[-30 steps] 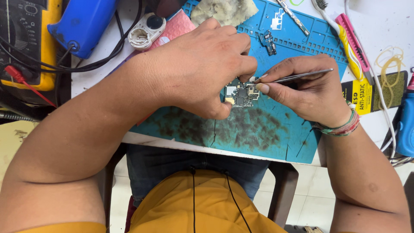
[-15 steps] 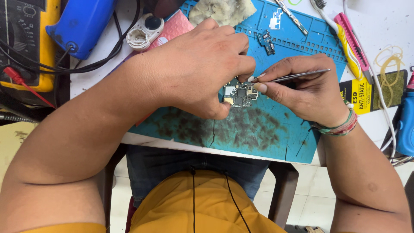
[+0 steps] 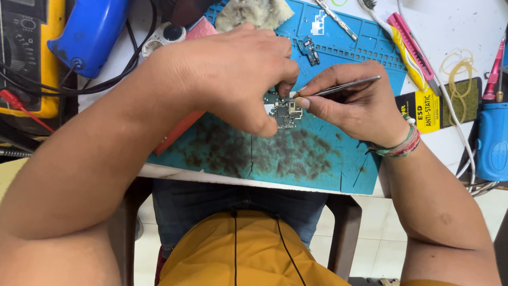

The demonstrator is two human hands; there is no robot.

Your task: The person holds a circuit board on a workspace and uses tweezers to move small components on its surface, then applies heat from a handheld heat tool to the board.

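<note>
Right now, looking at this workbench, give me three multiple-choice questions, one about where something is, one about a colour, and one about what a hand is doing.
1. Where does the small circuit board lie?
A. On the blue work mat
B. On the floor tiles
C. On top of the yellow meter

2. What colour is the shirt at the bottom of the view?
A. White
B. Mustard yellow
C. Black

3. What is the right hand doing?
A. Resting flat and empty
B. Holding a cup
C. Gripping metal tweezers with the tips at the board

Answers:
1. A, the board sits on the mat between the two hands, with the left hand pinching it.
2. B, the cloth below the table edge is mustard yellow.
3. C, the fingers close on the tweezers, which point to the board's upper edge.
</note>
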